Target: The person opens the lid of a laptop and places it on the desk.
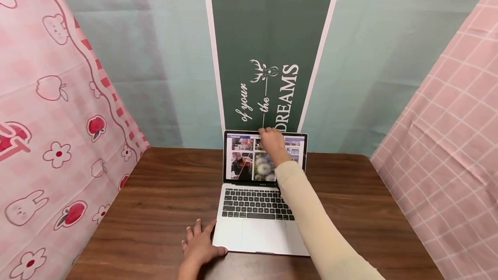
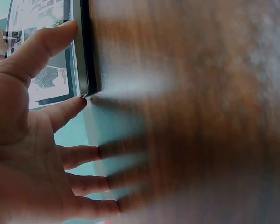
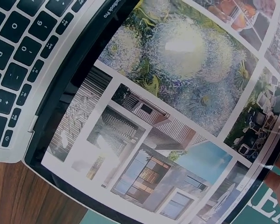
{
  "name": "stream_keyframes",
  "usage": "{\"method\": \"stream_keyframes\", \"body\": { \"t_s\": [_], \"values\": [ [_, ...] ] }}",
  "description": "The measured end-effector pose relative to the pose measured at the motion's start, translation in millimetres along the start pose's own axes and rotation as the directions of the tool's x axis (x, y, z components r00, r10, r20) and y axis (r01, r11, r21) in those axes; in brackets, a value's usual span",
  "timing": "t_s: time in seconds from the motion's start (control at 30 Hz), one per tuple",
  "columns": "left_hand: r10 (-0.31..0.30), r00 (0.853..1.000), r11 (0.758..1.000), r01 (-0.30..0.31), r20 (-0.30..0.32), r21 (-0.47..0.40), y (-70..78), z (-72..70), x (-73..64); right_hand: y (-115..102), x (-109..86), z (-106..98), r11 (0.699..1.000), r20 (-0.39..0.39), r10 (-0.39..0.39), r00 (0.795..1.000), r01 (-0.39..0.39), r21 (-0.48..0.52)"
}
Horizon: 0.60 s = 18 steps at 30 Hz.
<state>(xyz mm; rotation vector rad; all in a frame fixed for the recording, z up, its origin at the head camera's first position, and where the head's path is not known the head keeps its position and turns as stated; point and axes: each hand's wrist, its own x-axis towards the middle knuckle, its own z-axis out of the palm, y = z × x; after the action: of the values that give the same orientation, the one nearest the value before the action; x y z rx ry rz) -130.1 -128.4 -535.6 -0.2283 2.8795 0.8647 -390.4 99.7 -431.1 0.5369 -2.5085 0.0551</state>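
Note:
An open silver laptop [image 1: 229, 232] with a black keyboard stands in the middle of the wooden table. Its screen [image 1: 242, 165] is raised, and several photos show on it. My right hand [image 1: 273, 142] reaches up across the screen and grips the top edge, fingers bent over it. At the right border of the right wrist view, the fingertips [image 3: 279, 179] show on that edge. My left hand [image 1: 200, 245] lies at the laptop's front left corner with fingers spread. In the left wrist view its thumb [image 2: 60, 37] touches the front edge and its index finger [image 2: 67, 112] the corner.
Behind the table [image 1: 163, 193] hangs a pale teal cloth [image 1: 179, 77] with a dark green lettered band [image 1: 268, 25]. Pink patterned cloth [image 1: 58, 111] hangs on the left, and pink checked cloth [image 1: 447, 133] on the right. My right sleeve [image 1: 315, 219] covers part of the keyboard's right side.

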Motion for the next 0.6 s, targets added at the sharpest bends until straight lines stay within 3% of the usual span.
{"method": "stream_keyframes", "body": {
  "t_s": [0.13,0.2,0.43,0.6],
  "values": [
    [0.014,1.0,1.0,-0.014,-0.001,-0.003,1.0,0.5,0.5,1.0,-9.4,-9.3,0.974,0.039,0.115,0.993,-0.121,0.193],
    [0.017,1.0,1.0,-0.017,-0.006,-0.001,2.1,0.2,-0.3,1.5,-13.8,-13.0,0.955,0.049,0.136,0.99,-0.144,0.259],
    [0.008,1.0,1.0,-0.008,0.006,-0.003,0.5,-1.2,-2.5,2.3,-31.4,-18.9,0.953,0.049,0.086,0.995,-0.097,0.287],
    [0.054,0.998,0.998,-0.055,-0.025,-0.024,-3.5,-3.9,-0.1,6.1,-44.6,-20.2,0.941,0.009,0.1,0.995,-0.098,0.324]
  ]
}}
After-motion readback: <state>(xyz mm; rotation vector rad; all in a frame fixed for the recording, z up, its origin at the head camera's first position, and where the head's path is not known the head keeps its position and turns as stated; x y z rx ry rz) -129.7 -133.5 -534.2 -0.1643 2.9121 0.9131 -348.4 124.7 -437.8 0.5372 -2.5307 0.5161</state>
